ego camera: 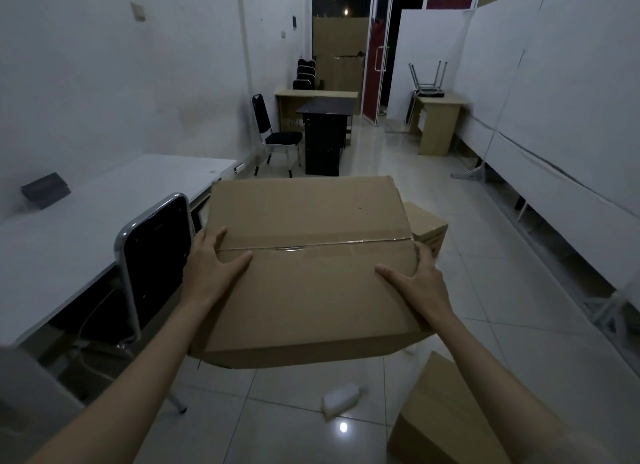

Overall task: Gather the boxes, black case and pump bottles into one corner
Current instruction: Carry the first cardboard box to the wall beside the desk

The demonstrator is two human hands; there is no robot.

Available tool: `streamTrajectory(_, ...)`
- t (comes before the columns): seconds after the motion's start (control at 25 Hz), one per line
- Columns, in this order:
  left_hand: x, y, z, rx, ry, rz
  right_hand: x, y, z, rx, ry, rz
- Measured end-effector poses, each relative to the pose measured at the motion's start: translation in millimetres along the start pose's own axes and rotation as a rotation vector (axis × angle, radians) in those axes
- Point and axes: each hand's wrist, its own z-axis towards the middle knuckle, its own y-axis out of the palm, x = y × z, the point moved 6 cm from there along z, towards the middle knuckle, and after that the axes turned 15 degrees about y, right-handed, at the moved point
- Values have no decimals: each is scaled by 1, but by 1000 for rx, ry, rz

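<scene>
Holding large box (308, 273) | left hand (211, 266), right hand (415, 283) | no legible labels

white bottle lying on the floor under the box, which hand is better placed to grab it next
Probably the right hand. The white bottle lies on the tiles right of centre, nearer that arm. The left hand is farther off, beside the chair. Both hands now grip the large box, which must go down first.
</scene>
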Motion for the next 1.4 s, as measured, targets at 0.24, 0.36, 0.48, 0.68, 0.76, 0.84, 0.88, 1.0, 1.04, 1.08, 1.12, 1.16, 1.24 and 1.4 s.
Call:
streamTrajectory(0.24, -57, 73, 102, -26, -6, -12, -28, 48, 132, 9, -34, -21)
streamTrajectory(0.36, -94, 111, 170, -35, -3, -18, -44, 86, 205, -1, -20, -16)
streamTrajectory(0.48, -133, 145, 254, -49, -8, -6, -69, 125, 286, -14, 0, 21)
streamTrajectory(0.68, -197, 194, 382, -87, -26, 2, -123, 181, 408, -27, 15, 26)
streamTrajectory(0.76, -220, 213, 419, -88, -40, -3, -138, 198, 448, -21, 10, 30)
streamTrajectory(0.84, -242, 234, 453, -90, -45, 4, -149, 216, 489, -11, 6, 22)
streamTrajectory(0.88, -254, 245, 470, -83, -43, 11, -154, 225, 510, -1, 4, 5)
streamTrajectory(1.0, -284, 282, 516, -61, -75, 0, -165, 255, 579, -17, 4, -27)
streamTrajectory(1.04, -298, 298, 535, -49, -85, 0, -170, 267, 608, -23, -5, -34)
streamTrajectory(1.08, -310, 314, 553, -49, -102, -2, -175, 277, 635, -34, -9, -40)
streamTrajectory(1.12, -322, 329, 573, -46, -107, 5, -180, 288, 663, -42, -19, -50)
streamTrajectory(1.16, -333, 346, 592, -52, -126, 5, -185, 300, 692, -57, -13, -63)
streamTrajectory(1.24, -352, 378, 633, -40, -150, -1, -201, 320, 749, -88, -33, -93)
streamTrajectory(1.4, -373, 411, 689, -27, -207, -17, -224, 346, 826, -131, -29, -127)
